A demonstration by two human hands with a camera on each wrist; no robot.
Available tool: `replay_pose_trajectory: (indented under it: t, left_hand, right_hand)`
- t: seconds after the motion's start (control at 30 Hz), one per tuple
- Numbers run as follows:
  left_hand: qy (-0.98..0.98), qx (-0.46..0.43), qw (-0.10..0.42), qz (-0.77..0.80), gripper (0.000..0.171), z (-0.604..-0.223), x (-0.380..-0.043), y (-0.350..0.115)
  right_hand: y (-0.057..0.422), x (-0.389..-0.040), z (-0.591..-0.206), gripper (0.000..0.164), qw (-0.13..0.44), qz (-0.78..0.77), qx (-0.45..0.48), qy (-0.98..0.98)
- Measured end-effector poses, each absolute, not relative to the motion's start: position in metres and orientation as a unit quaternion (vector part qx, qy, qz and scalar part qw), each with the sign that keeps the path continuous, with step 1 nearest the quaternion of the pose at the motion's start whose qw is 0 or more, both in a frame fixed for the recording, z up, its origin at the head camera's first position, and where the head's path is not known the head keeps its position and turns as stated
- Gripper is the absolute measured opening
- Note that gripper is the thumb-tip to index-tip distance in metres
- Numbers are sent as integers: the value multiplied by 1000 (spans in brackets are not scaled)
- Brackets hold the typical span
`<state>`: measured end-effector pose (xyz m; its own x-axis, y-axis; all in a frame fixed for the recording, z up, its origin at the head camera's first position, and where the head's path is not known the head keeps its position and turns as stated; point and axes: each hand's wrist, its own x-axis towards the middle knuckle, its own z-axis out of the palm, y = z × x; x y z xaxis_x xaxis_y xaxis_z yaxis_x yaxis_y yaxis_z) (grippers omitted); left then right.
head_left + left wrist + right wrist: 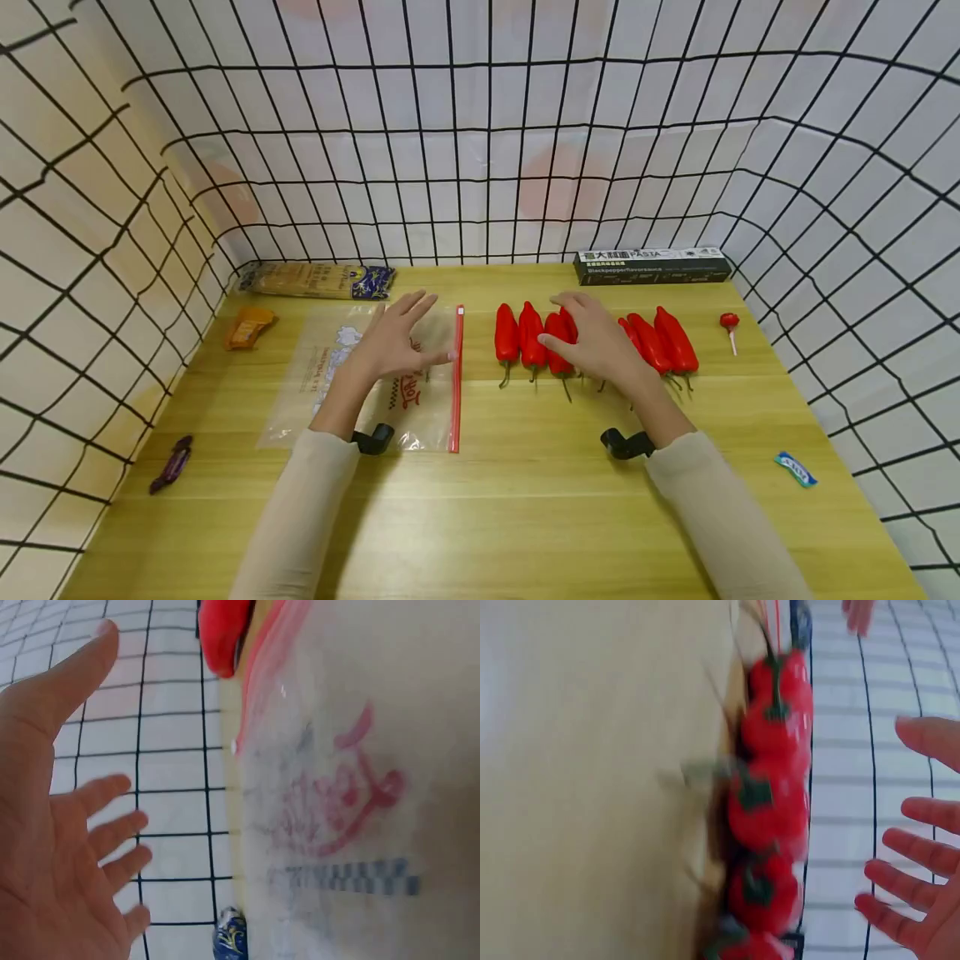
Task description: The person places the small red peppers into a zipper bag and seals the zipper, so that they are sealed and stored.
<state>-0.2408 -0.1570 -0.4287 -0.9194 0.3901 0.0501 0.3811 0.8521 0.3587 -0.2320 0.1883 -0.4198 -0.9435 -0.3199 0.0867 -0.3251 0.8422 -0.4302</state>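
Note:
My left hand (395, 337) hovers over a clear zip bag (427, 417) with a red slider strip along its right edge. In the left wrist view its thumb and fingers are spread, with nothing between them. A row of red chili peppers (506, 333) with green stems lies right of the bag. Above the middle of that row is my right hand (592, 337), which hides some of the peppers. The right wrist view shows the right hand's fingers (911, 851) spread and holding nothing, beside the stem ends of the peppers (769, 806).
At the back stand a noodle packet (315, 281) on the left and a black pasta box (652, 267) on the right. An orange packet (249, 328) and a purple candy (172, 464) lie left; a red lollipop (729, 322) and a blue candy (796, 469) lie right. Black wire grid (487, 131) surrounds the table.

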Motion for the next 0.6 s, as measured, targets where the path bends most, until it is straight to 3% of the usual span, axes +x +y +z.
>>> replay_pose_trajectory:
  t: [0.27, 0.43, 0.6]
  left_hand:
    - [934, 227, 67, 269, 76, -437, -215, -152]
    - [929, 244, 63, 272, 65, -453, -209, -151]
    - [924, 237, 45, 295, 60, -471, -211, -153]
  right_hand:
    - [155, -196, -431, 48, 5, 374, 218, -902]
    - [134, -180, -442, 36, 5, 423, 238, -874]
    - [115, -169, -452, 37, -26, 440, 229, -868]
